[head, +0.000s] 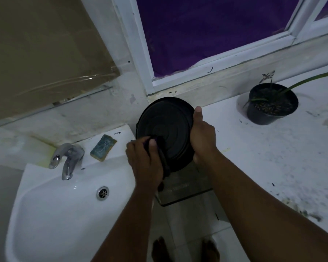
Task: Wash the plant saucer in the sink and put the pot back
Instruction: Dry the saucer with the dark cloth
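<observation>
"TOTO" on the sink (121,133)

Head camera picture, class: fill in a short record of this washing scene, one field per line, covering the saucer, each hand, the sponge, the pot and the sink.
saucer: round black plastic plant saucer, held tilted in the gap between sink and counter
right hand: right hand grips the saucer's right rim
left hand: left hand holds a dark brush against the saucer
sponge: green and yellow sponge lying on the sink ledge
pot: black plastic plant pot standing on the white counter
sink: white ceramic sink, chrome tap shows no running water
</observation>
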